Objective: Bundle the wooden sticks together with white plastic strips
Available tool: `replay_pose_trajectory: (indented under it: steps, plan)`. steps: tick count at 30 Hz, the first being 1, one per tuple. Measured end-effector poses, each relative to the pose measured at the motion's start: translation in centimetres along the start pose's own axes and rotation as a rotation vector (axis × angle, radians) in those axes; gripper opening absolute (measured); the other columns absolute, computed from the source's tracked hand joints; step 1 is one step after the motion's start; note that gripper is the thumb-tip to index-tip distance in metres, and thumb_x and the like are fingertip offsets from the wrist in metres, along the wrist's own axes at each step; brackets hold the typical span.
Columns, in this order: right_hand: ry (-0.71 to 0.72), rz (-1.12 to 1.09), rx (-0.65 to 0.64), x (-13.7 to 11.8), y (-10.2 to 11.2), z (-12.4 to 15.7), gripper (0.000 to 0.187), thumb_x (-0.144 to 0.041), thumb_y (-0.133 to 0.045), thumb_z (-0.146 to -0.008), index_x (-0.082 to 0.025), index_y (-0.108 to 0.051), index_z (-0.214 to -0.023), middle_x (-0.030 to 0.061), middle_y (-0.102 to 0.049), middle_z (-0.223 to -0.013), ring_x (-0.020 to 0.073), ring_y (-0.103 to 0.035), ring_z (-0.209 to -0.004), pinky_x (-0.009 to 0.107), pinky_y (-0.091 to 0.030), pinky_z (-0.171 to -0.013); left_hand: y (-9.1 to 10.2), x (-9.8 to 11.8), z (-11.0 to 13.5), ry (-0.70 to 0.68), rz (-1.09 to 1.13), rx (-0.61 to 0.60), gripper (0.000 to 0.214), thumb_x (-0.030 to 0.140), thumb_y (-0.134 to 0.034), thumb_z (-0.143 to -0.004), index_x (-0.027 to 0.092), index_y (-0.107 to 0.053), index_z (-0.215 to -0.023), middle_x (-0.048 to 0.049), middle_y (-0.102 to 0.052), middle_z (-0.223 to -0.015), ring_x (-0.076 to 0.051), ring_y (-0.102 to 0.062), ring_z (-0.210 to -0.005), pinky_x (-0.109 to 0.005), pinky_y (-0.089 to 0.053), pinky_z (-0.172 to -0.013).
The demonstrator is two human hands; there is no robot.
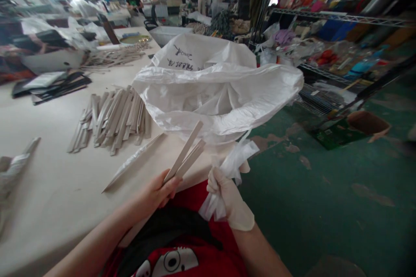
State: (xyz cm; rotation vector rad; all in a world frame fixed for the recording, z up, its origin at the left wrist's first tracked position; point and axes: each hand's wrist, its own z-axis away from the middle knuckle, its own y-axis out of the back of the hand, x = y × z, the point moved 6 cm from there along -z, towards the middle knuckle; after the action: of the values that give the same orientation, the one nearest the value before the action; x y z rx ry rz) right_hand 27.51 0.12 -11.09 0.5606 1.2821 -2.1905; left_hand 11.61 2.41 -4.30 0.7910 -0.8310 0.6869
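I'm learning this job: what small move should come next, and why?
Probably bring the strips in the left hand to the plastic in the right hand: their upper ends look bare, while a bundle on the table looks wrapped.

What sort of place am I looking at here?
Probably a small workshop or factory floor: a long worktable with bundled flat strips, a large white sack, and loaded wire shelving.

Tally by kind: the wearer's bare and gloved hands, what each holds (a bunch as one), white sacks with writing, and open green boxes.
Bare left hand: 1
Gloved right hand: 1
Bunch of strips: 1
Bunch of white plastic: 1
White sack with writing: 1
Open green box: 1
Total: 6
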Motion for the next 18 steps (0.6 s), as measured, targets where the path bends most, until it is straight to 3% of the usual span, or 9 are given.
replay_pose_trajectory:
  steps: [2, 5, 8, 13, 18]
  plan:
    - [0.026, -0.02, -0.015, -1.1, 0.1, -0.8, 0.032, -0.037, -0.073, -0.062, -0.017, -0.048, -0.056, -0.0089, -0.041, -0.042, 0.0033, -0.029, -0.034, 0.018, -0.026, -0.034, 0.3, -0.5, 1.7, 0.036, 0.081, -0.075, 0.046, 0.059, -0.037, -0.079, 0.017, -0.051, -0.089, 0.0059, -0.045, -0.057, -0.007, -0.037, -0.041, -0.02, -0.03, -0.04]
    - [0.089, -0.022, 0.016, -2.2, -0.2, -1.4, 0.029, -0.039, -0.07, -0.064, -0.02, -0.048, -0.06, -0.0089, -0.041, -0.044, 0.0045, -0.03, -0.035, 0.019, -0.026, -0.034, 0.1, -0.8, 3.3, 0.029, 0.122, -0.132, 0.043, 0.059, -0.042, -0.077, 0.017, -0.05, -0.077, 0.0057, -0.044, -0.051, -0.007, -0.038, -0.042, -0.02, -0.031, -0.042]
    - [0.119, -0.048, 0.053, -2.4, -1.1, -1.4, 0.028, -0.037, -0.07, -0.063, -0.021, -0.047, -0.061, -0.0099, -0.04, -0.045, 0.0045, -0.029, -0.034, 0.019, -0.027, -0.034, -0.4, -1.5, 3.4, 0.047, 0.154, -0.099, 0.042, 0.06, -0.05, -0.071, 0.018, -0.046, -0.066, 0.0056, -0.046, -0.048, -0.007, -0.039, -0.04, -0.02, -0.031, -0.041]
    - [0.127, -0.129, 0.139, -2.6, -2.4, -0.8, 0.026, -0.032, -0.074, -0.059, -0.019, -0.051, -0.064, -0.0097, -0.045, -0.046, 0.0033, -0.032, -0.034, 0.018, -0.029, -0.033, -1.4, -2.3, 2.8, 0.091, 0.204, -0.066, 0.037, 0.054, -0.054, -0.067, 0.019, -0.043, -0.072, 0.0068, -0.049, -0.05, -0.006, -0.041, -0.035, -0.019, -0.027, -0.035]
    - [0.276, -0.053, 0.278, -2.4, -1.9, 0.1, 0.029, -0.033, -0.074, -0.058, -0.021, -0.059, -0.079, -0.0047, -0.062, -0.065, 0.0095, -0.055, -0.052, 0.022, -0.046, -0.048, -2.1, -2.2, 2.5, 0.112, 0.185, -0.085, 0.028, 0.043, -0.054, -0.069, 0.019, -0.044, -0.079, 0.0089, -0.049, -0.05, -0.005, -0.041, -0.033, -0.018, -0.028, -0.034]
